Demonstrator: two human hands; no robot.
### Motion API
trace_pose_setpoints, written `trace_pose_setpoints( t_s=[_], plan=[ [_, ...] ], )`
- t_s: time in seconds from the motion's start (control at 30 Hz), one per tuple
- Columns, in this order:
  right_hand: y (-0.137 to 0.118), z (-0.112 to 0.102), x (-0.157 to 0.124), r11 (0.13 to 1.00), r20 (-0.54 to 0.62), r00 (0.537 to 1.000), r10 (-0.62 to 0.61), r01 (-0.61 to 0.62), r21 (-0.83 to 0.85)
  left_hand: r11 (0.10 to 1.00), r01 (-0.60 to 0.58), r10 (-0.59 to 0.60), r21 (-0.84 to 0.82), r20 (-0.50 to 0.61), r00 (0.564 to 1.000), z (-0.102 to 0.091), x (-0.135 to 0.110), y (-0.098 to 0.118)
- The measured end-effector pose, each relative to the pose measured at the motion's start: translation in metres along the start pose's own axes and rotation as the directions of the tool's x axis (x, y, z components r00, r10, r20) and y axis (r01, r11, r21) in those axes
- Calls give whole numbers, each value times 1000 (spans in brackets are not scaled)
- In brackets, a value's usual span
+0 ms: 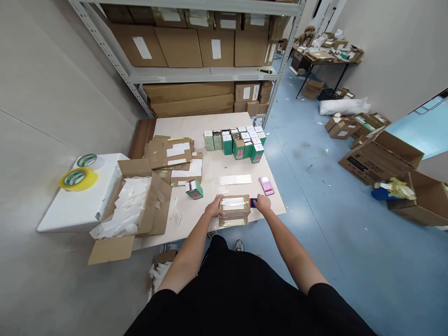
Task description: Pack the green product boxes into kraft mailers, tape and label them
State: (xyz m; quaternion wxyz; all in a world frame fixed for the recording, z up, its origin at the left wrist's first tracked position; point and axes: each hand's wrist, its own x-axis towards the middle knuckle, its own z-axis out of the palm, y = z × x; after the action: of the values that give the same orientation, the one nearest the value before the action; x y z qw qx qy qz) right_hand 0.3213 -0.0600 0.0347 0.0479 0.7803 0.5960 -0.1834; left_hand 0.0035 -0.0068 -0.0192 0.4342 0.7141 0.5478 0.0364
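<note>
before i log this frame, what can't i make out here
- Head view: part of the blue item, covered by the right hand.
- Head view: the phone screen's details, too small and blurred.
- Head view: the open box's floor, hidden under white sheets.
- Head view: the shelf rack's top, cut off by the upper edge.
</note>
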Motion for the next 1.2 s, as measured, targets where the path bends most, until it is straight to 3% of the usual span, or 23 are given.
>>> trace_pose_setpoints(
  t_s=[0.13, 0.23, 0.33, 0.5, 0.57, 0.7, 0.77, 0.83, 0.97, 1.2],
  plan=[
    [-10, 38, -15, 997, -8, 998, 66, -66, 47, 1000, 0, 0, -13, 2, 1000, 2, 0, -2],
    [5, 54, -20, 961, -109, 963, 247, -228, 156, 999, 12, -12, -38, 3, 1000, 3, 2, -3],
    [20, 61, -16, 924, -127, 936, 327, -289, 251, 998, 32, -31, -57, 17, 999, 3, 3, -4],
    [27, 66, -2, 948, 37, 986, 165, -169, 268, 996, 34, -32, -83, 32, 999, 2, 4, -3],
    [21, 67, -1, 936, 40, 985, 169, -173, 306, 994, 42, -38, -103, 40, 998, 0, 4, -2],
    [-6, 69, -1, 785, 40, 965, 258, -234, 574, 982, 73, -67, -176, 42, 997, 3, 3, 3],
    [-21, 72, -1, 686, 105, 964, 244, -248, 684, 976, 84, -89, -200, -18, 996, 11, 0, 9],
    [-32, 76, 0, 648, 117, 963, 242, -250, 719, 977, 89, -114, -195, -124, 986, 22, -4, 16],
    [-35, 83, 3, 685, 78, 967, 243, -228, 692, 980, 128, -166, -152, -271, 948, 40, -13, 29],
    [-25, 74, 12, 760, 122, 984, 130, -177, 626, 955, 129, -193, -267, -229, 954, 34, -10, 22]
  ],
)
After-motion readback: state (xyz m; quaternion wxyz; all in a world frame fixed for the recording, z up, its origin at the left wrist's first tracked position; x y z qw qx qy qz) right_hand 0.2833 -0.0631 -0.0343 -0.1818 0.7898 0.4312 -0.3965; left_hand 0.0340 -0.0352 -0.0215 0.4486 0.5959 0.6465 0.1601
